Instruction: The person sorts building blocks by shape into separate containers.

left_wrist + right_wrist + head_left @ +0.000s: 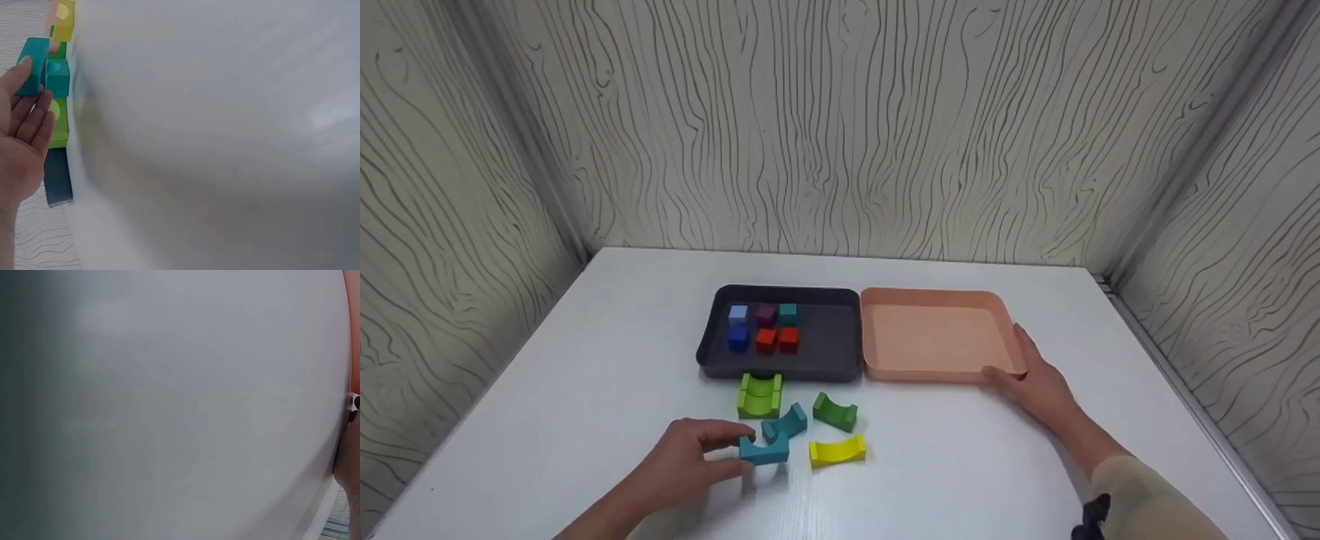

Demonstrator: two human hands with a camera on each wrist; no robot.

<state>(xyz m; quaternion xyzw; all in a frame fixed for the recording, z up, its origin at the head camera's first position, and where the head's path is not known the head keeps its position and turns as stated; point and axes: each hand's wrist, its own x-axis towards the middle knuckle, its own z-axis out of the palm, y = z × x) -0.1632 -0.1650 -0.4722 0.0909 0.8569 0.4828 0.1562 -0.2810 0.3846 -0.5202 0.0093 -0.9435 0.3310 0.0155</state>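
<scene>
My left hand (682,459) pinches a teal arch-shaped block (765,451) between thumb and fingers; the left wrist view shows the thumb on the face of that block (34,66). A second teal arch block (786,423) lies just behind it. Around them are a light green arch block (760,396), a darker green one (835,412) and a yellow one (838,451). At the front right corner of a pink tray (937,376), my right hand (1042,386) grips the rim, thumb on the front side and fingers along the right side.
A black tray (829,373) stands against the pink tray's left side. In its left part sit several small cubes, among them a red cube (766,341) and a blue cube (739,338). Wood-patterned panels (840,135) enclose the white table (922,465) at the back and sides.
</scene>
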